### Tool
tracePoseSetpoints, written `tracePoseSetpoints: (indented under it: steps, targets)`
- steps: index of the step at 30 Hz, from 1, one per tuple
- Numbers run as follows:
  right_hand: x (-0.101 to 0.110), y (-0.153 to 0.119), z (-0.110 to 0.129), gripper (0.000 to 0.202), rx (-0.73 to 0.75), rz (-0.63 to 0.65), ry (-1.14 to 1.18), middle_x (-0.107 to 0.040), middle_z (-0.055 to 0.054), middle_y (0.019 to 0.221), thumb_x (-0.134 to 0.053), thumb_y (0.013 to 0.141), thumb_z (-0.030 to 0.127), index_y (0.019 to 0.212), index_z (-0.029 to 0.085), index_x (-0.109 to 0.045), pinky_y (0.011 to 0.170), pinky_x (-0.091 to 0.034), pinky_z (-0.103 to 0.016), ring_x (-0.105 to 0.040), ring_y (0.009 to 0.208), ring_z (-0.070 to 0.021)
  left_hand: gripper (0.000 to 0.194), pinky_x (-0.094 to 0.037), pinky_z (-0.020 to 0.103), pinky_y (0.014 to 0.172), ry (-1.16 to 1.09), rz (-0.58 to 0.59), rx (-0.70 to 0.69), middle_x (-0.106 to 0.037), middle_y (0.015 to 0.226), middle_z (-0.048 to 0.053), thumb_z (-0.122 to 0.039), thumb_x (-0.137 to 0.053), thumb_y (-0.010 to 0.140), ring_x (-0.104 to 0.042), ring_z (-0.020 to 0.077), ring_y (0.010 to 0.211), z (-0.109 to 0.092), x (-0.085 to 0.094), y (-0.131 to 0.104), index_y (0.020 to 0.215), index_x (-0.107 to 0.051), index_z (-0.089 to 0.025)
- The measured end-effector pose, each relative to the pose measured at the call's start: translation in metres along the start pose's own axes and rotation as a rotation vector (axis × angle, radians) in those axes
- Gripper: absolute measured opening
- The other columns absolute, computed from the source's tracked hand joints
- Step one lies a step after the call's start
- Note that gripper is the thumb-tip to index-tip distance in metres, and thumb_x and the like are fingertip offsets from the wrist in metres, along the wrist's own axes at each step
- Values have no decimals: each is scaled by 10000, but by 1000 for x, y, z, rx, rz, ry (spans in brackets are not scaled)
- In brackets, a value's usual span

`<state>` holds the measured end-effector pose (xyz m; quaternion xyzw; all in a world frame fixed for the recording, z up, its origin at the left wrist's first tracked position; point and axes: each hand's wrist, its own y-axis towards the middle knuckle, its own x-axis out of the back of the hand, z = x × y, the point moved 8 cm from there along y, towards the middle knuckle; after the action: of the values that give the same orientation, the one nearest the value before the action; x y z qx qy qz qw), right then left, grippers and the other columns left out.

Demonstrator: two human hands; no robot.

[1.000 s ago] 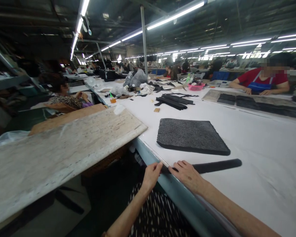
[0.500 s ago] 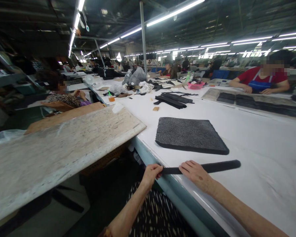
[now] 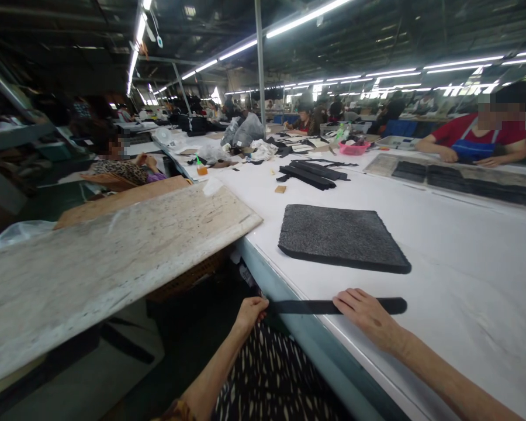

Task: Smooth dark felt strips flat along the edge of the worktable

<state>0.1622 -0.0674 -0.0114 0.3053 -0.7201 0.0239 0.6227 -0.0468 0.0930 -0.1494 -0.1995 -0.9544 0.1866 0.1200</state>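
Observation:
A long black fabric strip (image 3: pixel 302 307) with a rounded right end runs across the edge of the white table (image 3: pixel 456 257). My left hand (image 3: pixel 249 310) pinches its left end, held out past the table edge. On the part over the table lies my right hand (image 3: pixel 362 307), its fingers stretched out flat across the strip. Behind the strip rests a dark grey, fuzzy rectangular stack of material (image 3: pixel 342 237), apart from both hands. My fingers hide a short stretch of the strip.
To the left, a pale stained board (image 3: pixel 127 251) meets the table. Farther back are black strips (image 3: pixel 309 174), an orange glue bottle (image 3: pixel 201 168), grey plastic bags (image 3: pixel 248 130) and a pink basket (image 3: pixel 353 147). A person in red (image 3: pixel 477 140) sits across the table; another (image 3: pixel 118 164) is at left.
My left hand has drawn the strip leftward, farther off the table edge. The strip's rounded end is now closer to my right hand. The view has shifted slightly.

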Motion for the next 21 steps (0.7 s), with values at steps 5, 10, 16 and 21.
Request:
tracePoseSetpoints:
  steps: [5, 10, 16, 21]
  targets:
    - [0, -10, -3, 309, 7, 8, -13, -591, -84, 895, -395, 807, -28, 1026, 116, -559, 726, -419, -333, -540, 806, -198, 427, -269, 220, 432, 31, -71, 54, -462, 414, -25, -555, -697, 515, -384, 82, 402, 30, 28, 4, 493, -563, -151]
    - [-3, -4, 5, 288, 54, 23, -61, -585, -86, 898, -405, 810, -20, 1015, 105, -563, 711, -406, -339, -520, 787, -199, 438, -264, 209, 422, 57, -122, 114, -472, 426, -32, -563, -708, 521, -391, 82, 405, 55, 51, 8, 531, -559, -151]
    - [-11, 29, 32, 184, 132, 74, -47, -567, -69, 901, -440, 833, 12, 880, 141, -565, 659, -367, -333, -486, 753, -187, 371, -267, 212, 409, 172, -204, 222, -425, 408, -38, -439, -707, 629, -382, 92, 385, 79, 65, 6, 490, -493, -169]
    - [-10, 36, 37, 161, 128, 74, -40, -559, -66, 898, -453, 842, 29, 864, 146, -562, 638, -345, -328, -463, 746, -184, 270, -366, 256, 471, 301, -226, 233, -453, 460, -16, -338, -609, 730, -505, 164, 473, 73, 78, -6, 531, -506, -188]
